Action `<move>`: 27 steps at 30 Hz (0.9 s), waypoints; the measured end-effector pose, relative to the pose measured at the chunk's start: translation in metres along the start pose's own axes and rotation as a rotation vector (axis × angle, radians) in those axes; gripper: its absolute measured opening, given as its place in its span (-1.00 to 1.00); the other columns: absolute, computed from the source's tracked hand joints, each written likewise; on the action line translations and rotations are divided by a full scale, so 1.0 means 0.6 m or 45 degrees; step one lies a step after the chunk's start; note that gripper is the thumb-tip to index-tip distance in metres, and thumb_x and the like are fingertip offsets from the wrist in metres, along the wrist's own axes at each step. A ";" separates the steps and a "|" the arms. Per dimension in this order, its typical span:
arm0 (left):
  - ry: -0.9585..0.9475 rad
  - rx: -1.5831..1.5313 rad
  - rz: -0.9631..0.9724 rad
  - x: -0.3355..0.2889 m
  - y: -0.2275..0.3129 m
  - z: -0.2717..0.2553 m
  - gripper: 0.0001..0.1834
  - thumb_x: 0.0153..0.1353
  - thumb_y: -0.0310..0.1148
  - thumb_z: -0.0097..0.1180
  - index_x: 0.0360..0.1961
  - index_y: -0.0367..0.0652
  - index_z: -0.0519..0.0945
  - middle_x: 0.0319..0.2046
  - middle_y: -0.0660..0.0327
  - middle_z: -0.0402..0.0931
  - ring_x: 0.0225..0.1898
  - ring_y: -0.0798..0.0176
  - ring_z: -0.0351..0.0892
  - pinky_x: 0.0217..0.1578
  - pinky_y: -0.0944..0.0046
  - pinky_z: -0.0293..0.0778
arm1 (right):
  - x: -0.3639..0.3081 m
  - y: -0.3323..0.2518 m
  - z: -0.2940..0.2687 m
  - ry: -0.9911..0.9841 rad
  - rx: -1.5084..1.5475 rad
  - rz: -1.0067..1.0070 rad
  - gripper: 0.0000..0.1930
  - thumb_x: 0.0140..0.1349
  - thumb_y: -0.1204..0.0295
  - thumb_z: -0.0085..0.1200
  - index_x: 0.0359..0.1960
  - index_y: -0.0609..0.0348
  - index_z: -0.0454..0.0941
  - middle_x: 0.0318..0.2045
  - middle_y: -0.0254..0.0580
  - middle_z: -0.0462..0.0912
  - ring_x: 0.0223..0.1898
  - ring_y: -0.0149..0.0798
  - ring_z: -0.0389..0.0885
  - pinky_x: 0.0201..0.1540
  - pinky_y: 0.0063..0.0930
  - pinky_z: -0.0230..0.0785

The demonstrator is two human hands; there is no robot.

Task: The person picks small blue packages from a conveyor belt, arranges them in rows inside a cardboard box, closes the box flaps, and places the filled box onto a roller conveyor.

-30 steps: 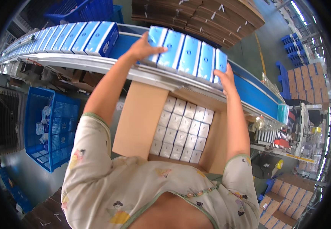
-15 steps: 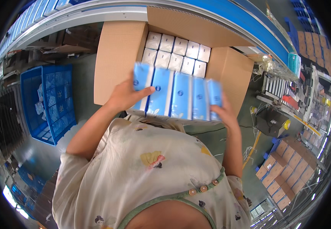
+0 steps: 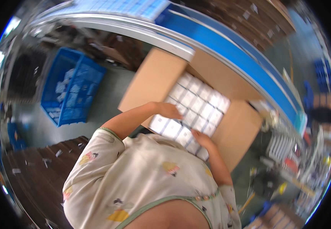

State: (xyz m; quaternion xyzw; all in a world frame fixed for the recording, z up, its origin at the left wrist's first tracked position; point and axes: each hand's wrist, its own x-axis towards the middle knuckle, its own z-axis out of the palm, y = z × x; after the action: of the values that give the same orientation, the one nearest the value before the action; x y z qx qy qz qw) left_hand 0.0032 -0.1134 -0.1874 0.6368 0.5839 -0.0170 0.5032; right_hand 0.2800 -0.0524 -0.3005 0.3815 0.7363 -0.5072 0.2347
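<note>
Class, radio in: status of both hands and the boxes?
Left hand and right hand pressing a row of small boxes into the open carton. Nothing in the way.

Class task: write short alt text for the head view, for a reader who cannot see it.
Both hands, left hand and right hand, press a row of small white boxes into an open cardboard carton already packed with them. A blue conveyor runs behind; a blue crate sits left.

Whole frame motion-blurred; near row of small boxes (image 3: 173,129) partly hidden behind shoulder; conveyor (image 3: 226,49) cut at top edge.
</note>
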 end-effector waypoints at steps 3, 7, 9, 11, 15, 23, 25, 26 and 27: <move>1.061 -0.584 0.426 -0.073 -0.063 -0.154 -0.60 0.21 -0.11 -0.06 -0.05 -0.14 0.48 -0.18 0.02 0.50 -0.15 0.16 0.46 -0.06 0.22 0.33 | -0.002 0.027 0.015 -0.004 -0.035 0.040 -0.38 0.18 -0.15 -0.38 0.06 0.02 0.35 0.03 -0.08 0.41 0.09 -0.08 0.32 0.10 -0.39 0.15; 1.978 0.465 -0.302 -0.172 -0.206 -0.336 -0.51 0.21 -0.14 -0.11 0.10 -0.19 0.32 0.16 0.04 0.18 0.23 0.01 0.05 0.16 0.11 0.04 | -0.009 -0.001 0.008 -0.066 -0.149 0.141 -0.36 0.20 -0.11 -0.44 0.06 0.13 0.35 0.03 -0.03 0.41 0.12 -0.12 0.30 0.13 -0.41 0.11; 1.801 0.352 -0.465 -0.194 -0.276 -0.380 -0.47 0.22 -0.02 -0.26 0.07 -0.14 0.36 0.21 0.14 0.10 0.28 0.04 -0.06 0.21 0.05 -0.09 | -0.013 -0.018 -0.001 -0.092 -0.111 0.298 -0.35 0.21 -0.12 -0.44 0.02 0.17 0.38 0.00 0.02 0.43 0.07 -0.09 0.36 0.10 -0.39 0.14; 1.981 0.480 -0.489 -0.210 -0.364 -0.436 -0.51 0.22 -0.05 -0.25 0.01 -0.15 0.42 0.13 0.05 0.22 0.19 -0.03 0.11 0.14 0.01 0.05 | -0.015 -0.020 -0.004 0.003 -0.286 0.175 -0.40 0.21 -0.07 -0.35 -0.05 0.20 0.43 -0.10 0.06 0.49 -0.04 0.01 0.43 0.02 -0.31 0.25; 1.811 0.491 -1.024 -0.231 -0.390 -0.516 -0.55 0.17 -0.08 -0.18 -0.10 -0.20 0.47 -0.13 0.00 0.45 -0.13 -0.02 0.40 -0.09 0.06 0.31 | -0.056 -0.095 -0.015 0.357 -0.401 -0.022 -0.62 0.17 0.19 -0.10 -0.11 0.19 0.48 -0.29 0.01 0.58 -0.23 -0.04 0.54 -0.13 -0.31 0.36; 1.466 -0.248 -0.545 -0.156 -0.290 -0.524 -0.09 -0.09 0.31 -0.01 0.16 -0.13 0.21 -0.18 -0.01 0.48 -0.12 0.09 0.50 -0.14 0.22 0.40 | -0.073 -0.371 -0.269 1.292 -0.269 -0.589 -0.65 0.11 0.44 -0.03 -0.05 0.30 0.41 -0.07 0.00 0.48 0.01 -0.08 0.42 0.05 -0.32 0.23; 1.343 -0.362 -0.322 -0.129 -0.284 -0.510 -0.04 -0.12 0.28 0.07 0.17 -0.20 0.17 -0.15 -0.09 0.45 -0.11 0.03 0.48 -0.15 0.19 0.41 | -0.013 -0.426 -0.356 1.413 -0.200 -0.598 -0.50 0.12 0.33 0.03 0.09 0.29 0.26 -0.01 0.04 0.43 0.02 -0.07 0.40 0.03 -0.33 0.23; 1.276 -0.358 -0.291 -0.098 -0.243 -0.501 -0.03 -0.12 0.27 0.09 0.18 -0.22 0.15 -0.13 -0.12 0.44 -0.09 0.00 0.47 -0.15 0.18 0.41 | 0.027 -0.415 -0.391 1.430 -0.041 -0.494 -0.37 0.10 0.25 0.06 0.16 0.29 0.14 0.00 0.07 0.41 0.02 -0.05 0.40 0.03 -0.38 0.22; 1.255 -0.127 -0.286 -0.061 -0.199 -0.490 0.01 -0.14 0.28 0.10 0.17 -0.28 0.13 -0.10 -0.17 0.41 -0.05 -0.05 0.44 -0.13 0.17 0.42 | 0.055 -0.398 -0.431 1.149 0.274 -0.383 -0.22 0.02 0.13 0.13 0.16 0.39 0.08 -0.01 0.20 0.39 0.01 -0.05 0.41 0.00 -0.43 0.24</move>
State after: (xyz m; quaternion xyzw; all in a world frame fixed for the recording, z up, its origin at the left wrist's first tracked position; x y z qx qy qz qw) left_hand -0.2660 0.0320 -0.0945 0.4776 0.8170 0.2594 0.1929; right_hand 0.0797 0.1511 -0.0920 0.4749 0.7549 -0.3926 -0.2245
